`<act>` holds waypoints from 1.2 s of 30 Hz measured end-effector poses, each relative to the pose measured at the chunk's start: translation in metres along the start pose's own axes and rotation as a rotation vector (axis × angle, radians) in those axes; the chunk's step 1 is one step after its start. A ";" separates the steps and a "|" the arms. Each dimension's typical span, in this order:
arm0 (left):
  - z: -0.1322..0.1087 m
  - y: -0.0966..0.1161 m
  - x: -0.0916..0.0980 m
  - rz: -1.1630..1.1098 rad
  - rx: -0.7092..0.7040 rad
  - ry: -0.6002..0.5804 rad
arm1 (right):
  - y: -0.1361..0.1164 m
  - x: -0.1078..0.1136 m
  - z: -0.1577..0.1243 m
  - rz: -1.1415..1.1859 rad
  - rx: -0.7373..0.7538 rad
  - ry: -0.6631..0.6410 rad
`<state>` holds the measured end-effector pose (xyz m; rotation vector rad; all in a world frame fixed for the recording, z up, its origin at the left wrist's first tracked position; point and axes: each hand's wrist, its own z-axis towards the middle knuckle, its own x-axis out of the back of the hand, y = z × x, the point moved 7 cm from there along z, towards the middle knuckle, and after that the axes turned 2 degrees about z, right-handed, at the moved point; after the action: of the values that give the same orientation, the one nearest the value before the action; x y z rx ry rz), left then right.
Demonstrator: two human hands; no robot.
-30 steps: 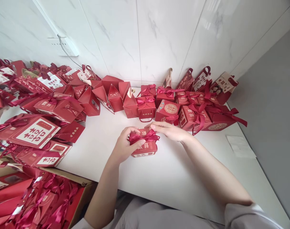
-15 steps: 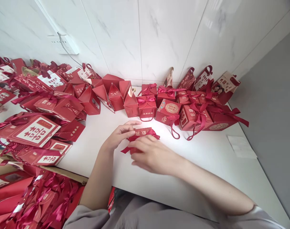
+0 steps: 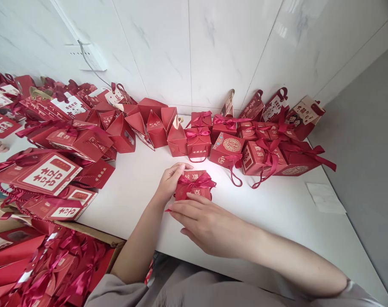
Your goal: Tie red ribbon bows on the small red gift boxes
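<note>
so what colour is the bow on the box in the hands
Dark red satin, a shade deeper than the red box it ties; the bow shows best in the head view.

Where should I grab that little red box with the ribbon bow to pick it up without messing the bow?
Probably by its two short side walls, coming down from above with fingers either side. The small red box lies flat on the white table with the bow on top, so a top press would likely crush it. The left hand already cups its left side; the right hand lies at its front.
</note>
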<state>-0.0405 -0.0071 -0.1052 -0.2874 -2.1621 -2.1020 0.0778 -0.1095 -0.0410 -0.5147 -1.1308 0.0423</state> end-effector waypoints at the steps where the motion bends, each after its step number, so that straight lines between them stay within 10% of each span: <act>1: 0.001 -0.004 0.001 -0.009 0.016 0.024 | -0.001 0.005 -0.001 0.041 -0.002 -0.024; 13: -0.010 0.016 -0.002 0.182 -0.066 -0.103 | 0.019 0.034 -0.023 0.331 -0.086 -0.321; 20: -0.016 0.015 -0.003 0.087 -0.078 -0.296 | 0.072 0.074 -0.030 0.305 -0.412 0.022; 24: -0.012 0.000 -0.003 -0.087 -0.067 -0.276 | 0.104 0.062 -0.023 0.391 -0.500 0.174; 36: -0.011 -0.008 -0.008 -0.279 -0.103 -0.272 | 0.130 0.020 -0.015 0.964 -0.528 -0.122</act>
<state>-0.0346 -0.0188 -0.1142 -0.3128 -2.3662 -2.4586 0.1285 0.0052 -0.0826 -1.5127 -0.9134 0.6288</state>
